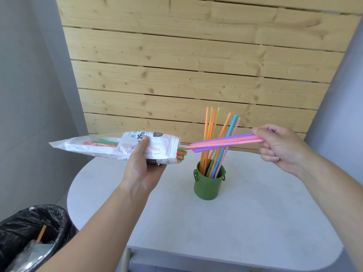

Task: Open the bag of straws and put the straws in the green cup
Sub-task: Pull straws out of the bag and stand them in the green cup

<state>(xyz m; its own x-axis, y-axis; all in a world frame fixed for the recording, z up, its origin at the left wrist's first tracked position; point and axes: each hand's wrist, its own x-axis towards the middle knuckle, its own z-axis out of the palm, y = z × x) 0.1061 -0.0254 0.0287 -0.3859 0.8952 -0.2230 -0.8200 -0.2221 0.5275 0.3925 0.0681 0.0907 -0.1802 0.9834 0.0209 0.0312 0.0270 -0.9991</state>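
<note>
Left hand [140, 163] gripping a white printed plastic bag of straws [117, 147] held sideways above the round white worktop [255, 222], right hand [279, 146] pinching pink and purple straws [225, 141] half drawn from its mouth, green handled cup [208, 185] of upright coloured straws standing just below them

Your counter [255, 216] is a white top with rounded corners. On it the green cup [208, 186] stands upright, lower than your left fingers [143, 147] and your right fingers [269, 154] and between them. Coloured straws [210, 124] stand in the cup, fanning above its rim toward your right fingers.
</note>
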